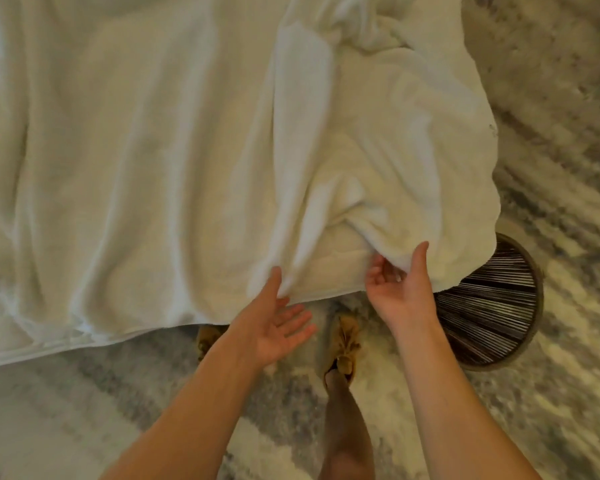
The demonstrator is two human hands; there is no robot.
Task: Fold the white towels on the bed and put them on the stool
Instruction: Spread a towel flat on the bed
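Grey & cream mottled rug (568, 188), blurred. On rug, approx mid: tan shoe (343, 344) w/ tufted top, bare leg (343, 427) rising from it; 2nd tan shoe (207, 336) beside, mostly hidden.

Stool (489, 317) partly under towel (430, 202) overhang — rest of seat open, reachable.

Both forearms extended toward the towel (395, 150). The left hand (278, 323) is palm up, fingers spread, thumb at its hem; the right hand (399, 289) pinches its fold, thumb on top.
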